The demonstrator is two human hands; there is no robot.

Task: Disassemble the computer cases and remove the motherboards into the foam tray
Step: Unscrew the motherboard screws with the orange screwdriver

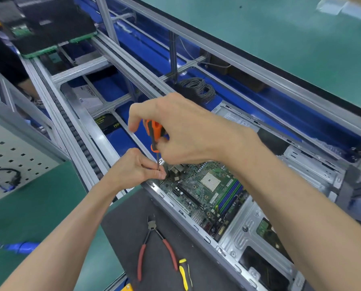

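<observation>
An open grey computer case (pixel 259 223) lies on its side on a dark mat. A green motherboard (pixel 204 192) sits inside it. My right hand (pixel 188 131) grips an orange and black screwdriver (pixel 154 133), held upright with its shaft pointing down at the board's far left corner. My left hand (pixel 135 169) pinches the lower end of the shaft at that corner, so the tip is hidden. No foam tray is clearly in view.
Red-handled cutters (pixel 154 244) and a yellow-handled tool (pixel 185 274) lie on the dark mat (pixel 129 223) in front of the case. A conveyor frame (pixel 87 131) runs behind, with blue bins and a coil of wire (pixel 200 89). A pegboard (pixel 9 156) stands at left.
</observation>
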